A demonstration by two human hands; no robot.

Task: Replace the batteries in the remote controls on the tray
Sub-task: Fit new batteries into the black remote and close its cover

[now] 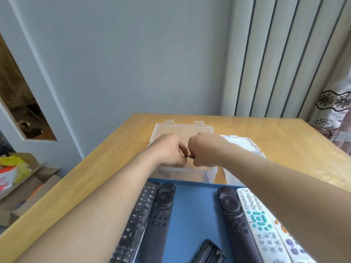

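The curled fingers (182,149) of the left hand (167,149) meet the curled fingertips of the right hand (204,149) knuckle to knuckle. Whether they pinch anything between them cannot be told. Both hands hover over an open clear plastic box (191,174) with its lid (182,128) tipped back. A second clear box (245,145) stands just beside it on the wooden table (284,139). Nearer, the blue tray (193,205) holds the remote controls: a keypad remote (141,211), two black remotes (161,211) and a white remote (260,221). A black remote (209,252) lies with its battery bay open and empty.
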